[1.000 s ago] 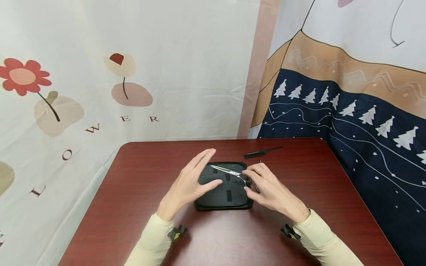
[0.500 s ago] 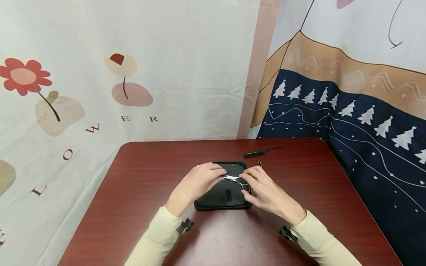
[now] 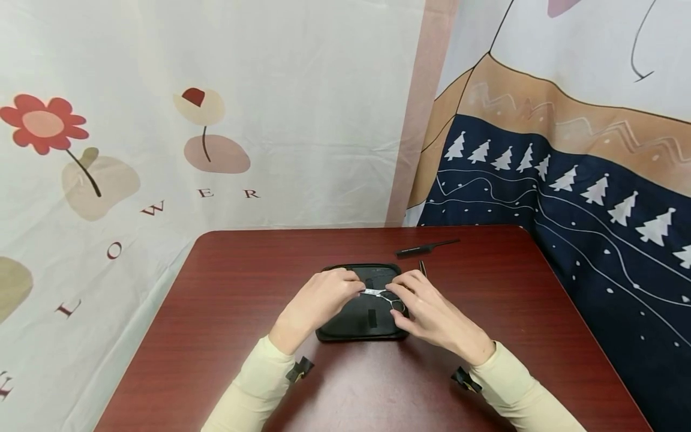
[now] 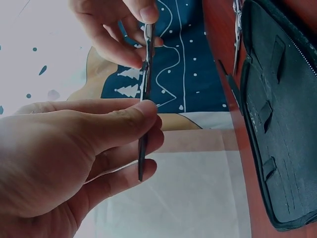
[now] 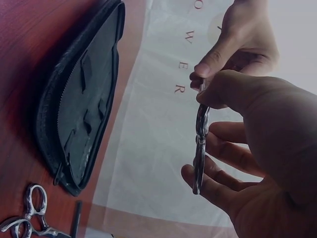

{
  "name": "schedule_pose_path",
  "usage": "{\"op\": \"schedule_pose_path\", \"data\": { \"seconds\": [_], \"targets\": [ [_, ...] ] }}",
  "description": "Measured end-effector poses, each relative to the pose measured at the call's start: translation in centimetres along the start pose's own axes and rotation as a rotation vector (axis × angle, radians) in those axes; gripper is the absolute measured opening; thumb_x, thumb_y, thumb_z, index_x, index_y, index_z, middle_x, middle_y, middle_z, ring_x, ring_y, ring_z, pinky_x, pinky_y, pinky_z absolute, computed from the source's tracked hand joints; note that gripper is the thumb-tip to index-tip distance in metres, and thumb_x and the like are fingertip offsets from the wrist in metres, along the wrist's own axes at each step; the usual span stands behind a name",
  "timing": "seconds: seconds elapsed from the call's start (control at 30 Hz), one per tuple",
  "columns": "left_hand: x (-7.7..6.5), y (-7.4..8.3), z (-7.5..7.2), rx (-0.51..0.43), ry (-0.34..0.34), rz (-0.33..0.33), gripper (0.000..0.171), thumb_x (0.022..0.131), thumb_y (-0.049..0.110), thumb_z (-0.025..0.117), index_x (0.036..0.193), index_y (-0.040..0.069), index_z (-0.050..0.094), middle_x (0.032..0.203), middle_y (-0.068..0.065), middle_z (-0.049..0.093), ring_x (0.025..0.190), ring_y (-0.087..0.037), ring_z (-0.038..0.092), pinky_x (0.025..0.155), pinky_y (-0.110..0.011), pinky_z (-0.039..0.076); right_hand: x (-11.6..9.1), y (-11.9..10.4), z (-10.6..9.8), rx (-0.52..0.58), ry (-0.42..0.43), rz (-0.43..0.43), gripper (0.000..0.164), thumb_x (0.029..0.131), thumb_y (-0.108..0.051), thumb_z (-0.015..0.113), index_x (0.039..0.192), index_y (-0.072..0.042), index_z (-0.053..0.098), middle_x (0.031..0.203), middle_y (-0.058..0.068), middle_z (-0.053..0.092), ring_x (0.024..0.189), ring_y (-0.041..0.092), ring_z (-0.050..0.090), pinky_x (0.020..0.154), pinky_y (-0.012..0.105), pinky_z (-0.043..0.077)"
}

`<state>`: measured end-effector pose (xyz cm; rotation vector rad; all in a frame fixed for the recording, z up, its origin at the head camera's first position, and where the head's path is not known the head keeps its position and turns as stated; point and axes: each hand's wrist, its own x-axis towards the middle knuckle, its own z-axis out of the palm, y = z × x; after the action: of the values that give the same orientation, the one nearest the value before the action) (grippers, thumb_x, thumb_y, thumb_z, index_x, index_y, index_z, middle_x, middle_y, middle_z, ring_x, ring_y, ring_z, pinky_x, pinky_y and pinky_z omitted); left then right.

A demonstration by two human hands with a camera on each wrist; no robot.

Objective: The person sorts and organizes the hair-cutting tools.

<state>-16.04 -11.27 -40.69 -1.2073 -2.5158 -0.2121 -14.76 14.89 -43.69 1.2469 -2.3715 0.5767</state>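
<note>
"Starting with the hands: what is their state?"

"Both are engaged and narrow. The left hand (image 3: 320, 300) pinches the blades of the scissors (image 3: 372, 292) between thumb and fingers; the right hand (image 3: 433, 310) holds the handle end by its rings."

"Location of the scissors?"

"Held in the air over the black zip case (image 3: 348, 324), apart from it. The case lies on the worktop (image 3: 243, 270). A second pair of scissors (image 5: 28, 216) rests to its right, and a black comb (image 3: 415, 249) lies beyond its far right corner."

"How is this hold best done?"

"In my judgement, lightly: finger pressure on the flat faces, clear of the cutting edges, both hands level so that neither twists the pivot. The tip projects past the left thumb in the left wrist view, so the fingers behind it warrant care."

"Orientation?"

"The long axis runs left to right across the scene, handle end right and slightly nearer, tip pointing left. Whether the blades are fully closed cannot be determined; the left fingers cover much of them, and the left wrist view shows them nearly edge-on."
</note>
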Motion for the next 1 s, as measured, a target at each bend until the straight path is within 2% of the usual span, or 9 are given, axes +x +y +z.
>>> {"op": "schedule_pose_path", "data": {
  "seconds": [0.23,0.53,0.77,1.0],
  "targets": [
    [0.0,0.0,0.2,0.039,-0.048,-0.006,0.014,0.085,0.011,0.082,0.095,0.020,0.082,0.096,0.006,0.075,0.084,-0.013,0.069,0.066,-0.032,0.060,0.2,0.0,0.0,-0.031,-0.028,-0.009,0.038,0.082,-0.010,0.078,0.118,0.002,0.071,0.116,0.008,0.063,0.112,0.022,0.051,0.090,0.034,0.053],
    [-0.6,-0.3,0.7,-0.063,-0.039,-0.027,0.016,0.083,0.011,0.084,0.098,0.017,0.082,0.095,0.006,0.075,0.080,-0.012,0.070,0.064,-0.030,0.060,0.7,0.4,-0.3,-0.049,-0.029,-0.060,0.037,0.082,-0.010,0.076,0.117,-0.001,0.071,0.115,0.007,0.063,0.113,0.024,0.051,0.090,0.034,0.053],
    [-1.3,-0.6,1.1,-0.135,0.025,-0.038,0.018,0.083,0.009,0.084,0.100,0.014,0.082,0.097,0.005,0.075,0.079,-0.010,0.069,0.063,-0.027,0.059,1.2,0.7,-0.4,0.022,0.058,-0.135,0.037,0.080,-0.005,0.075,0.117,0.000,0.071,0.118,0.008,0.064,0.117,0.027,0.053,0.096,0.039,0.051],
    [-1.8,-0.8,1.3,-0.165,0.095,-0.076,0.019,0.084,0.010,0.083,0.102,0.014,0.083,0.099,0.005,0.076,0.083,-0.009,0.070,0.066,-0.031,0.059,1.6,0.7,-0.9,0.156,0.176,-0.120,0.061,0.074,-0.009,0.079,0.132,0.001,0.065,0.137,0.014,0.058,0.132,0.034,0.046,0.110,0.045,0.040]
  ]
}}
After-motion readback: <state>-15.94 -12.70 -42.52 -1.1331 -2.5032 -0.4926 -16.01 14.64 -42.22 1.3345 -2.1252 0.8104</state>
